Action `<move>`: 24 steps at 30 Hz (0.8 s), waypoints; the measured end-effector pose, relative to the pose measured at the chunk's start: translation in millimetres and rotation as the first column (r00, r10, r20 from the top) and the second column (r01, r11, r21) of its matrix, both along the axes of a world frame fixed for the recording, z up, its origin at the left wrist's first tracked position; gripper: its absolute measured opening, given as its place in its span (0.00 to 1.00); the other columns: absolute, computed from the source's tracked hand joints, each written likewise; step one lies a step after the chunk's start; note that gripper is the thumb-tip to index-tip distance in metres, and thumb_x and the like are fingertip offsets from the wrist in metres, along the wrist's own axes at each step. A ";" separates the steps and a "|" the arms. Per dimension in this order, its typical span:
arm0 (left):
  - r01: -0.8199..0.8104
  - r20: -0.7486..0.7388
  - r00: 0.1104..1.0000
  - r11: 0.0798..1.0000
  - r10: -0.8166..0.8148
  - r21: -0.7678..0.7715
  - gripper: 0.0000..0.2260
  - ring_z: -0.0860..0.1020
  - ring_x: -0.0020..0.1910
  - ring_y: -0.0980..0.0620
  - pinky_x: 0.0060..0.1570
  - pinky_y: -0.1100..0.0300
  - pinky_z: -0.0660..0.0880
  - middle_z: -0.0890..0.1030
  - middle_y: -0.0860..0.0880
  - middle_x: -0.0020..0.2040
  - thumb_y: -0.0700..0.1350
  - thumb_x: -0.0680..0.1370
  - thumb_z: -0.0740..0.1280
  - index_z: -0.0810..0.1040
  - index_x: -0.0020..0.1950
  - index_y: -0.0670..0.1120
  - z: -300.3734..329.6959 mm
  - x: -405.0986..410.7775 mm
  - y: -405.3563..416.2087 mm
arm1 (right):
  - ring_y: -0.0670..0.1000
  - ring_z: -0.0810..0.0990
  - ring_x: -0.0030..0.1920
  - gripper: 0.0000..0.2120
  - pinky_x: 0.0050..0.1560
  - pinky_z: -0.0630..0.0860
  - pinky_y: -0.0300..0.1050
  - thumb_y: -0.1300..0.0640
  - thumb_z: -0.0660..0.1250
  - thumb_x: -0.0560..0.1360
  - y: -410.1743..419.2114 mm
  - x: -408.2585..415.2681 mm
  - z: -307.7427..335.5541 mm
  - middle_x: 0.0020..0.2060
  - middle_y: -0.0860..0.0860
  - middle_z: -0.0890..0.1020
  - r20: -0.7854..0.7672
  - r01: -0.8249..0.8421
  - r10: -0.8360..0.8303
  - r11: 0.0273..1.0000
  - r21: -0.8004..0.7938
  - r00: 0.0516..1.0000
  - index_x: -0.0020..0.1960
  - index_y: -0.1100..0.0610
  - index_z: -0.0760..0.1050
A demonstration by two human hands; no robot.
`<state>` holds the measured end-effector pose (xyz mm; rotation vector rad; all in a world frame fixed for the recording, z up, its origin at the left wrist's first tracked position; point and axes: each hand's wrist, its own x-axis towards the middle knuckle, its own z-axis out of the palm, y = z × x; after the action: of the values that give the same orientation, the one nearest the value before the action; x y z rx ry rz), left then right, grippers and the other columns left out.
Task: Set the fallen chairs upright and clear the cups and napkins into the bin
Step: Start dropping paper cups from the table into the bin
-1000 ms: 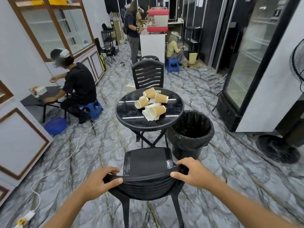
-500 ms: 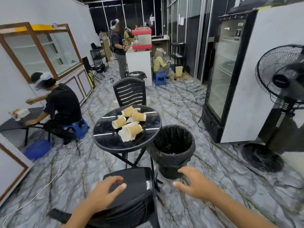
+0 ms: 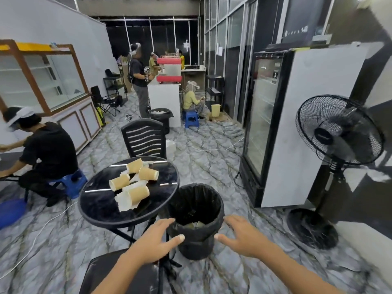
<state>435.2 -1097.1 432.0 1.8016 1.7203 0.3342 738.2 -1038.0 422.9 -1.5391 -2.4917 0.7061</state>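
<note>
Several tan paper cups (image 3: 139,194) lie on their sides among white napkins (image 3: 124,201) on a round black table (image 3: 99,211). To the table's right stands a black-lined bin (image 3: 196,234) with some rubbish inside. A black chair (image 3: 101,270) stands upright right below me, only its seat showing. Another black chair (image 3: 146,140) stands upright behind the table. My left hand (image 3: 158,240) hovers open above the near chair, left of the bin. On the bin's right side my right hand (image 3: 244,237) is open too, holding nothing.
A standing fan (image 3: 337,132) and a glass-door fridge (image 3: 265,124) are on the right. A person on a blue stool (image 3: 70,183) sits at the left. More people, a second bin (image 3: 160,116) and a counter are at the back. White cables cross the marble floor.
Both hands have let go of the near chair's backrest and lifted, fingers spread. The view has risen and moved forward toward the table and bin.
</note>
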 end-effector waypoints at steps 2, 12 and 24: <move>-0.004 0.005 1.000 1.000 0.004 0.015 0.39 0.61 0.76 0.54 0.73 0.54 0.63 0.60 0.57 0.78 0.74 0.73 0.58 0.58 0.79 0.56 -1.2 7.7 24.7 | 0.49 0.59 0.75 0.42 0.73 0.62 0.47 0.26 0.54 0.73 20.6 2.5 1.6 0.76 0.49 0.63 0.007 -0.004 0.004 1.000 0.005 1.000 0.78 0.52 0.58; -0.010 0.024 1.000 1.000 0.010 -0.008 0.38 0.63 0.75 0.56 0.72 0.57 0.63 0.64 0.57 0.77 0.73 0.74 0.59 0.61 0.78 0.54 -18.9 22.7 151.4 | 0.50 0.60 0.75 0.47 0.72 0.62 0.46 0.24 0.52 0.69 145.7 0.8 10.4 0.76 0.50 0.62 0.044 -0.067 0.069 0.997 -0.036 0.997 0.78 0.54 0.58; -0.188 0.013 0.982 0.981 0.188 -0.041 0.41 0.66 0.73 0.57 0.72 0.56 0.65 0.68 0.57 0.74 0.76 0.70 0.60 0.64 0.76 0.54 -26.2 -2.2 245.8 | 0.52 0.63 0.73 0.42 0.71 0.65 0.48 0.27 0.56 0.74 287.5 -9.3 12.4 0.75 0.51 0.65 0.014 -0.174 0.175 0.983 -0.058 0.984 0.77 0.54 0.58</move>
<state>433.1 -851.2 405.8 1.6067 1.8767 0.3898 729.0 -750.4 435.3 -1.3615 -2.6678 0.7961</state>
